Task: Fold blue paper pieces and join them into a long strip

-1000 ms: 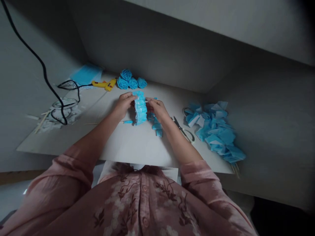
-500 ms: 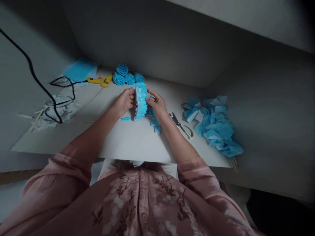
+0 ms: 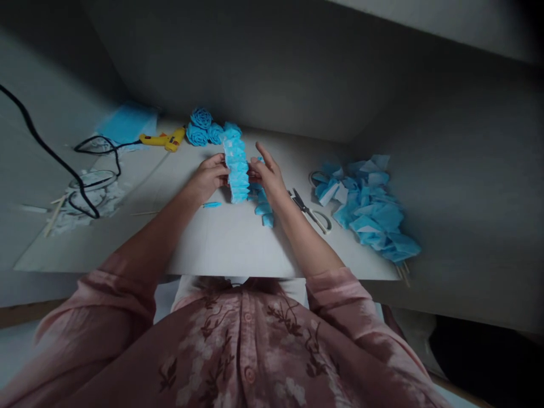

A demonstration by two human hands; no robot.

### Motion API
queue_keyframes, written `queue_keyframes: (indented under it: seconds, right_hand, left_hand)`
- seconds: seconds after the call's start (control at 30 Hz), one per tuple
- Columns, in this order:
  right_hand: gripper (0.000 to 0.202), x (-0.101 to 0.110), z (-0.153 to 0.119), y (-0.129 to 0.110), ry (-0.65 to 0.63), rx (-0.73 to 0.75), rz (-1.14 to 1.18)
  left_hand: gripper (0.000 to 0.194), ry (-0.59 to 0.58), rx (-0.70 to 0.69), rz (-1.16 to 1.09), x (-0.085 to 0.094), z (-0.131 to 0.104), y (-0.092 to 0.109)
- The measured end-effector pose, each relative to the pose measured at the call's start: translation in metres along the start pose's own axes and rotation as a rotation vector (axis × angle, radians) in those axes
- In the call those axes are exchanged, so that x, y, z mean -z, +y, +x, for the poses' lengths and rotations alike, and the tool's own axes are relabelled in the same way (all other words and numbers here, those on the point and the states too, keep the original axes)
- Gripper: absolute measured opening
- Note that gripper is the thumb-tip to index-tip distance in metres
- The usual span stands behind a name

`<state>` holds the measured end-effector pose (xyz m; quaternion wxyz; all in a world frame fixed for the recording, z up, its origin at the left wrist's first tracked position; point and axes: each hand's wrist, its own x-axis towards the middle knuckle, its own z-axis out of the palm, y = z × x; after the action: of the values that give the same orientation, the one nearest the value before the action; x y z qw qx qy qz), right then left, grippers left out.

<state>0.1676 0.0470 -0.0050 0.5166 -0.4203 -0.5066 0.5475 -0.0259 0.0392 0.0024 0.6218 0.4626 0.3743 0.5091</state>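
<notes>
The left hand (image 3: pixel 212 174) is curled closed on the ruffled blue strip (image 3: pixel 237 167); the right hand (image 3: pixel 267 173), half open, touches its other side, index finger raised. Scissors (image 3: pixel 309 211) lie nearby.

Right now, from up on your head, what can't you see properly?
All in the head view:
- Fingertips of the left hand: hidden by the blue ruffle.
- Middle of the stick: hidden by the left forearm.
- Some blue pieces: partly behind the right hand.
- Far end of the cord: cut off by the left edge.
</notes>
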Motion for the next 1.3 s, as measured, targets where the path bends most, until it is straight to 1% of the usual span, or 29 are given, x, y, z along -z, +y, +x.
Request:
queue_keyframes:
  seconds: [0.1, 0.17, 0.27, 0.33, 0.43, 0.53, 0.6, 0.7, 0.8, 0.93, 1.03, 1.1, 1.13, 1.23, 1.3]
  right_hand:
    - [0.088, 0.001, 0.001, 0.003, -0.081, 0.004, -0.037]
    - [0.083, 0.003, 0.004, 0.008, -0.135, 0.042, -0.079]
    - [0.070, 0.005, 0.008, 0.013, -0.131, 0.071, -0.100]
    - [0.064, 0.006, 0.009, 0.014, -0.086, 0.065, -0.093]
    - [0.059, 0.007, 0.010, 0.014, -0.041, 0.056, -0.093]
    - [0.060, 0.007, 0.008, 0.013, -0.051, 0.050, -0.080]
    - [0.066, 0.006, 0.006, 0.012, -0.076, 0.037, -0.055]
    - [0.079, 0.004, 0.003, 0.010, -0.133, 0.022, -0.027]
    - [0.090, 0.003, 0.003, 0.011, -0.186, 0.022, -0.020]
    - [0.088, 0.005, 0.009, 0.018, -0.203, 0.036, -0.017]
    - [0.085, 0.007, 0.014, 0.025, -0.197, 0.059, -0.028]
    - [0.084, 0.007, 0.014, 0.030, -0.190, 0.049, -0.066]
    - [0.082, 0.007, 0.014, 0.031, -0.183, 0.039, -0.109]
    - [0.071, 0.008, 0.009, 0.032, -0.127, 0.062, -0.334]
    - [0.065, 0.009, 0.006, 0.029, -0.084, 0.117, -0.485]
  left_hand:
    - [0.028, 0.039, -0.004, -0.042, 0.000, 0.001, 0.001]
    - [0.028, 0.054, -0.005, -0.063, 0.000, 0.003, 0.000]
    - [0.023, 0.064, 0.021, -0.071, 0.000, 0.006, -0.003]
    - [0.034, 0.045, 0.038, -0.051, 0.001, 0.007, -0.005]
    - [0.047, -0.039, 0.012, 0.008, 0.002, 0.006, -0.008]
    - [0.073, -0.101, -0.020, 0.045, 0.004, 0.005, -0.010]
    - [0.078, -0.086, -0.044, 0.048, 0.006, 0.006, -0.011]
    - [0.074, -0.036, -0.098, 0.031, 0.011, 0.011, -0.013]
    - [0.069, -0.009, -0.127, 0.012, 0.014, 0.014, -0.013]
    - [0.066, -0.013, -0.111, 0.013, 0.013, 0.012, -0.011]
    - [0.054, 0.012, -0.105, 0.004, 0.014, 0.013, -0.011]
    - [0.040, 0.070, -0.091, 0.016, 0.019, 0.015, -0.013]
    - [0.034, 0.120, -0.080, 0.045, 0.022, 0.017, -0.014]
    - [0.025, 0.305, -0.044, 0.183, 0.033, 0.022, -0.017]
    - [0.019, 0.393, -0.022, 0.237, 0.038, 0.024, -0.018]
